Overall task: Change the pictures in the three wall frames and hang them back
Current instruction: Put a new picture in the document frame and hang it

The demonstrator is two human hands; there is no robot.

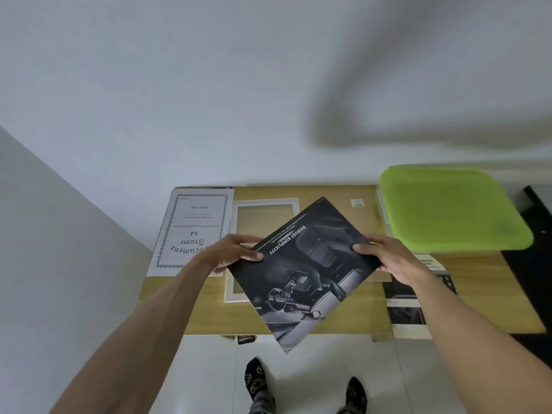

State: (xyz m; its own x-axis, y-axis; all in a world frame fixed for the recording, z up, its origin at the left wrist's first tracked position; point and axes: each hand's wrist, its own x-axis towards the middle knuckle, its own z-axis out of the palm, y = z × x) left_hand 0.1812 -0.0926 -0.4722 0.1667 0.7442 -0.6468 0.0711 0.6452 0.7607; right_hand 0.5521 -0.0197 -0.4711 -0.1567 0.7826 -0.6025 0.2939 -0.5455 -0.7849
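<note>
I hold a dark car-interior picture [301, 273], printed "ROBUST SIMPLICITY", tilted above the wooden table [478, 300]. My left hand [236, 252] pinches its left corner and my right hand [385, 258] grips its right corner. Under the picture lies a white wall frame [263, 204], face down and partly hidden. A white "Document Frame A4" insert sheet [191, 228] rests flat to the left of the frame. Another dark printed picture [409, 309] lies at the right, partly under my right forearm.
A lime-green lidded plastic box [451, 207] sits at the table's back right against the white wall. A brown backing board [358, 216] lies behind the picture. A black object [537, 210] borders the far right. My socked feet [257, 377] stand on white floor tiles below.
</note>
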